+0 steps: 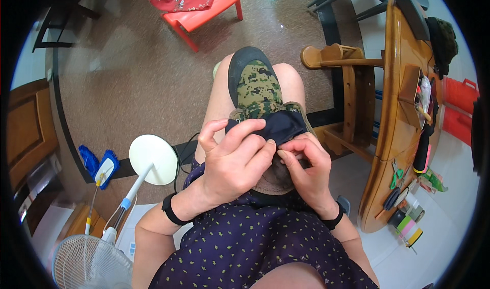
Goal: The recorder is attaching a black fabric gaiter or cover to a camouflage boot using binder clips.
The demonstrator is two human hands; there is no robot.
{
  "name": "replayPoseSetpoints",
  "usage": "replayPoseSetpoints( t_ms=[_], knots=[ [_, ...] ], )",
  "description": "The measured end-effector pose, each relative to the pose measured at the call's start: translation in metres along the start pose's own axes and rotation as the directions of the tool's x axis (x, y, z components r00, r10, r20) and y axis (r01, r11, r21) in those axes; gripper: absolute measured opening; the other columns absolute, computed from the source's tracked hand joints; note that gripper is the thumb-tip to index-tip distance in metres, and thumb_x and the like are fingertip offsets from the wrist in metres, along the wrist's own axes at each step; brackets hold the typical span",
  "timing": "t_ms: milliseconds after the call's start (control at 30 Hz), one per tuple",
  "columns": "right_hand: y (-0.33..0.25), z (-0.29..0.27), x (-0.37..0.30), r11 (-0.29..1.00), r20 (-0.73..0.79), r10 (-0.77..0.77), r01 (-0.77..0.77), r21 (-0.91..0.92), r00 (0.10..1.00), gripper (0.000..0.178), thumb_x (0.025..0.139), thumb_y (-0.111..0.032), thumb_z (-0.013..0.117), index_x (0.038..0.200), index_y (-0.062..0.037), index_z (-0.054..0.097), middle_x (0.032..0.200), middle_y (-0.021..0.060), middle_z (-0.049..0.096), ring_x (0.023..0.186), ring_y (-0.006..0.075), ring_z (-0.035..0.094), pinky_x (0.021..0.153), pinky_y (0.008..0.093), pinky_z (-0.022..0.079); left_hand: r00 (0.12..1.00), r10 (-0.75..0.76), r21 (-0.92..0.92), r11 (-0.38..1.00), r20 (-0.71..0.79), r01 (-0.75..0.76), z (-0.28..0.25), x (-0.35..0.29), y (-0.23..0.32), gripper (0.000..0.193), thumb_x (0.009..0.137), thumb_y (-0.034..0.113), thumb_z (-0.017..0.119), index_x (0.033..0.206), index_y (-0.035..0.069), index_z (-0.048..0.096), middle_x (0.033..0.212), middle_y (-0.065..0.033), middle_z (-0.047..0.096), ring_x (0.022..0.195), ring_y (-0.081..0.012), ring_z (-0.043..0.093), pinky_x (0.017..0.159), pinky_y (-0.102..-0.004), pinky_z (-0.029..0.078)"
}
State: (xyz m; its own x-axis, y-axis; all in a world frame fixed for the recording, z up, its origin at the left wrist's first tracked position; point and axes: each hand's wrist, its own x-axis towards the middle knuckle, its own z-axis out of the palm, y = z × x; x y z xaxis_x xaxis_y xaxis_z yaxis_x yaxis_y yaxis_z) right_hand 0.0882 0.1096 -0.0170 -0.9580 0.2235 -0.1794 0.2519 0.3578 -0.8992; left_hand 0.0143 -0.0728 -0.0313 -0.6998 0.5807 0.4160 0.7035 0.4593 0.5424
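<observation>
A camouflage canvas shoe (256,87) with a dark rubber edge lies across my lap, its toe pointing away from me. Dark navy cloth (284,127) is bunched over its opening. My left hand (236,153) pinches this cloth between thumb and fingertips, the other fingers bent above it. From the other side, my right hand (306,164) has its thumb and forefinger pressed together at the cloth's near edge. The fingertips of both hands almost meet. Anything small between them cannot be made out. Below the hands, the brownish rear part of the shoe shows.
At my right stands a wooden table (390,125) with green-handled scissors (397,175) and spools (410,230). A red plastic chair (204,16) is ahead. On my left are a fan (92,261), a white round base (153,159) and a blue mop head (108,167).
</observation>
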Motion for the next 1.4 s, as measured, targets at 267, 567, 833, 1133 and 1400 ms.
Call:
replayPoseSetpoints(
  t_ms=[267, 567, 833, 1133, 1400],
  knots=[
    [-0.005, -0.002, -0.002, 0.996, 0.055, 0.083, -0.082, -0.019, 0.995, 0.006, 0.096, 0.002, 0.071, 0.101, 0.0004, 0.068, 0.081, 0.0081, 0.074, 0.071, 0.0135, 0.074, 0.063, 0.026, 0.057, 0.999, -0.006, 0.007, 1.0, -0.033, 0.006, 0.001, 0.0, 0.0, 0.024, 0.071, 0.011, 0.085, 0.094, 0.013, 0.077, 0.085, 0.004, 0.067, 0.111, -0.0194, 0.067, 0.108, -0.0494, 0.029],
    [-0.001, -0.002, -0.002, 0.974, 0.081, 0.184, -0.193, 0.121, 0.979, 0.003, 0.099, 0.001, 0.068, 0.099, 0.0024, 0.065, 0.078, 0.007, 0.074, 0.073, 0.012, 0.075, 0.064, 0.0261, 0.059, 0.999, 0.033, -0.009, 0.999, -0.014, -0.033, 0.004, 0.004, 0.0, 0.026, 0.07, 0.013, 0.083, 0.095, 0.012, 0.077, 0.084, 0.0039, 0.066, 0.11, -0.019, 0.068, 0.106, -0.0496, 0.031],
    [-0.002, 0.002, -0.002, 0.926, 0.047, 0.223, -0.227, 0.301, 0.974, 0.004, 0.1, 0.004, 0.065, 0.098, 0.0018, 0.062, 0.091, 0.0096, 0.077, 0.078, 0.0109, 0.075, 0.069, 0.0261, 0.06, 0.999, 0.023, -0.041, 0.999, 0.049, -0.021, 0.006, 0.008, 0.001, 0.023, 0.071, 0.015, 0.083, 0.093, 0.014, 0.077, 0.086, 0.0046, 0.066, 0.111, -0.0195, 0.067, 0.103, -0.0509, 0.033],
    [-0.025, -0.039, 0.009, 0.883, -0.101, -0.294, 0.23, -0.409, 0.95, 0.023, 0.081, -0.001, 0.082, 0.101, -0.0067, 0.072, 0.111, 0.0105, 0.068, 0.079, 0.0209, 0.065, 0.07, 0.033, 0.052, 0.998, -0.064, -0.065, 0.996, 0.029, 0.065, 0.001, 0.006, -0.004, 0.024, 0.071, 0.012, 0.087, 0.093, 0.016, 0.078, 0.088, 0.0058, 0.068, 0.113, -0.0202, 0.066, 0.102, -0.0507, 0.033],
    [-0.017, -0.03, 0.046, 0.843, 0.235, -0.313, 0.383, -0.377, 0.92, 0.012, 0.085, -0.012, 0.082, 0.093, -0.0124, 0.073, 0.107, 0.0025, 0.066, 0.116, 0.0258, 0.058, 0.102, 0.0424, 0.036, 0.998, 0.068, 0.093, 0.993, -0.017, -0.066, 0.006, 0.005, 0.003, 0.024, 0.072, 0.015, 0.083, 0.095, 0.015, 0.078, 0.088, 0.0056, 0.067, 0.111, -0.018, 0.066, 0.105, -0.0491, 0.031]
  ],
)
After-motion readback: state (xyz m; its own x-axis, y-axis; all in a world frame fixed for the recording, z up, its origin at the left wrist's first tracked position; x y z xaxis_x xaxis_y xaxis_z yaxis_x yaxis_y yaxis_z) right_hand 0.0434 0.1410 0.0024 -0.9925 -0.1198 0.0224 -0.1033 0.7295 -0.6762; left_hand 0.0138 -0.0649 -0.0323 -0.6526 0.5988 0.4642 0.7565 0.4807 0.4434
